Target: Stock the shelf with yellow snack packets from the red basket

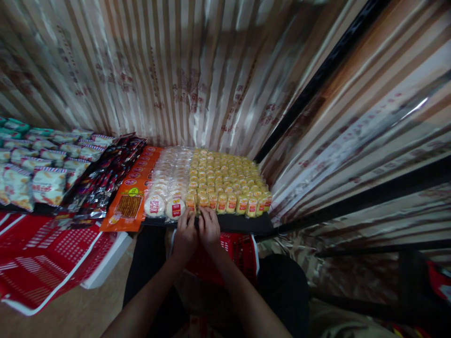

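Both hands are at the front edge of a black shelf (243, 223), close together. The curled fingers of my left hand (186, 237) are on a small yellow snack packet (190, 199) in the front row. My right hand (209, 230) has its bent fingers pressed on the neighbouring yellow snack packet (203, 199). The fingers cover the lower parts of both packets. Rows of such packets (225, 173) stretch back to the wall. Just left of them are round white wrapped crackers (154, 205) in clear film with red labels.
An orange snack bag (132, 197), dark shiny packets (100, 180) and pale snack bags (49, 183) line the shelf leftward. Red baskets (52, 253) (239, 253) sit below. Striped plastic sheeting (169, 61) and black posts (317, 80) bound the back and right.
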Demonstrator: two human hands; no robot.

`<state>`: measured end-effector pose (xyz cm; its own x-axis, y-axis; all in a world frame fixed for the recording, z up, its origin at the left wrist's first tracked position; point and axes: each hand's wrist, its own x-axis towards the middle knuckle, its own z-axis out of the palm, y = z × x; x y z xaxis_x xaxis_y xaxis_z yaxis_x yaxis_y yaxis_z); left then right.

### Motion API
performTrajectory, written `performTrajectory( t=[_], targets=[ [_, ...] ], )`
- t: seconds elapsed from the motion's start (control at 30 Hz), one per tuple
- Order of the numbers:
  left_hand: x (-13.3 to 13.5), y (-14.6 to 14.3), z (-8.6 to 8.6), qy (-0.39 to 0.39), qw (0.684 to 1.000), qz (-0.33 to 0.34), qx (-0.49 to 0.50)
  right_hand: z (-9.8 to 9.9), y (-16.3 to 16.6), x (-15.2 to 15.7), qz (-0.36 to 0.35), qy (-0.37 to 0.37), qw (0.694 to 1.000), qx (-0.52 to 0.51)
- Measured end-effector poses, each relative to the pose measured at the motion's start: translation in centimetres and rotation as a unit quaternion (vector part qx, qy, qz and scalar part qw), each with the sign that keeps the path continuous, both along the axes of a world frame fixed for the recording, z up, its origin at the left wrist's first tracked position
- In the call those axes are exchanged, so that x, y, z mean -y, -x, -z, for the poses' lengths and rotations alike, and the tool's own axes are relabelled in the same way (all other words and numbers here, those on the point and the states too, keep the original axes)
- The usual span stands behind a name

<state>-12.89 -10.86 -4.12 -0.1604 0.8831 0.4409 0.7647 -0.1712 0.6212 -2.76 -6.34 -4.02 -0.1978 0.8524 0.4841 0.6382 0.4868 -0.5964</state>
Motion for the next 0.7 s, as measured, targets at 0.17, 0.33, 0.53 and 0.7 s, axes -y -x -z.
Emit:
performTrajectory(
  t=[0.17,0.33,0.53,0.7],
  targets=[
    [-1.0,-0.3,-0.2,-0.007,0.996,-0.037,0.085,0.9,-0.2,-0.8,-0.008,0.008,1.0,-0.027],
    [-2.6,-0.2,0.5,-0.014,0.995,-0.028,0.097,1.3,-0.4,-0.9,-0.008,0.021,0.999,-0.038],
    [-3.5,0.2,0.8,-0.024,0.998,-0.024,0.044,1.1,-0.5,-0.7,-0.01,0.023,0.999,-0.038],
    [-3.4,0.4,0.8,-0.015,0.998,-0.041,0.048,1.3,-0.6,-0.7,-0.021,0.021,0.999,-0.017]
  ],
)
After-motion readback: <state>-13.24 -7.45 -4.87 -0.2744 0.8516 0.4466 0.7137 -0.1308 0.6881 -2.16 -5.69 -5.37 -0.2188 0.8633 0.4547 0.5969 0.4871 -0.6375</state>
